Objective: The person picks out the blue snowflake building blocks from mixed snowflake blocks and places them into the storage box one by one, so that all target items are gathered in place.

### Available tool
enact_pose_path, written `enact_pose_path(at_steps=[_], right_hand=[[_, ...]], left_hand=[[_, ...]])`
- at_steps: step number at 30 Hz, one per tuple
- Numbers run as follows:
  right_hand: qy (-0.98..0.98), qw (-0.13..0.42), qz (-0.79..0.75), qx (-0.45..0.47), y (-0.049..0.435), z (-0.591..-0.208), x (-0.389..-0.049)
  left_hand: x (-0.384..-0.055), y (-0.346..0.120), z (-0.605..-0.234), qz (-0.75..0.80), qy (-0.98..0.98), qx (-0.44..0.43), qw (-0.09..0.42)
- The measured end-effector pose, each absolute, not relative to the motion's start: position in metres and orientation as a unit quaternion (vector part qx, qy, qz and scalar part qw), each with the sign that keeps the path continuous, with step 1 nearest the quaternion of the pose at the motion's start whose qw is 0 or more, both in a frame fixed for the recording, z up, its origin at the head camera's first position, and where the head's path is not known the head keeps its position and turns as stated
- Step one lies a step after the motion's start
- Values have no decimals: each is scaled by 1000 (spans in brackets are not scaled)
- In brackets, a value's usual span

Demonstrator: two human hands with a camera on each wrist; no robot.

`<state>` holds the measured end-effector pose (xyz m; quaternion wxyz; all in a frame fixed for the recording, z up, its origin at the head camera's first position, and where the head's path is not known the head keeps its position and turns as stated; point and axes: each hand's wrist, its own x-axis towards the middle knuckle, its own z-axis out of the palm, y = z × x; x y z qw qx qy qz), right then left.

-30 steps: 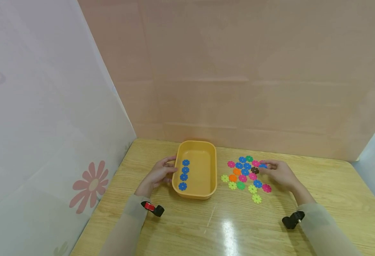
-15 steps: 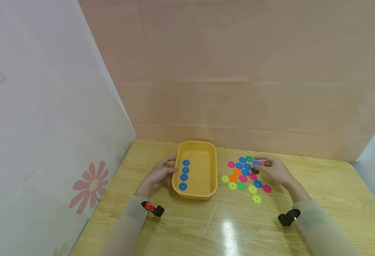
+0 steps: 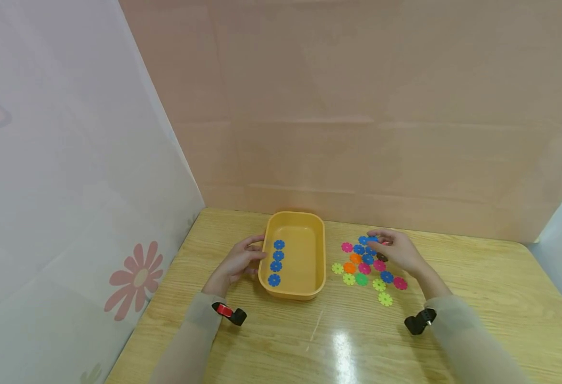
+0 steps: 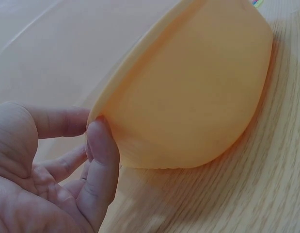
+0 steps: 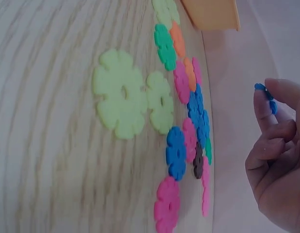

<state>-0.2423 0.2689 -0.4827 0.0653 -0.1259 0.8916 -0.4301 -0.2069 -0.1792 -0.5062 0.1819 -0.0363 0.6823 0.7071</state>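
My right hand [image 3: 401,253] pinches a blue flower-shaped plastic disc [image 5: 273,107] between thumb and fingertips, held up above the table. Under and beside it lies a loose group of similar discs in pink, blue, orange, green, yellow-green and brown, such as the pink disc [image 3: 400,283]. With thumb and fingers my left hand [image 3: 235,263] grips the left rim of a yellow-orange plastic tub [image 4: 188,87]. Inside the tub, several blue discs [image 3: 275,265] form a column along the left side.
The wooden table [image 3: 262,341] carries the tub and the discs. A brownish backdrop [image 3: 358,133] rises behind its far edge, and a pale sheet with a printed flower [image 3: 137,277] stands at the left. Nearest me among the loose discs is a yellow-green one [image 3: 385,299].
My right hand has lifted a blue disc from the group's far right side and moved left with it. The left hand and tub have stayed put.
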Motion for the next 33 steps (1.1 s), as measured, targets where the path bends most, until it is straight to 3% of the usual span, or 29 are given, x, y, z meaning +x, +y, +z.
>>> enact_pose_path(at_steps=[22, 33], right_hand=[[880, 54, -436, -180, 228, -468, -256], [861, 77, -462, -197, 201, -459, -262]], left_hand=[[-207, -178, -504, 707, 685, -32, 175], [-205, -177, -503, 707, 684, -40, 174]])
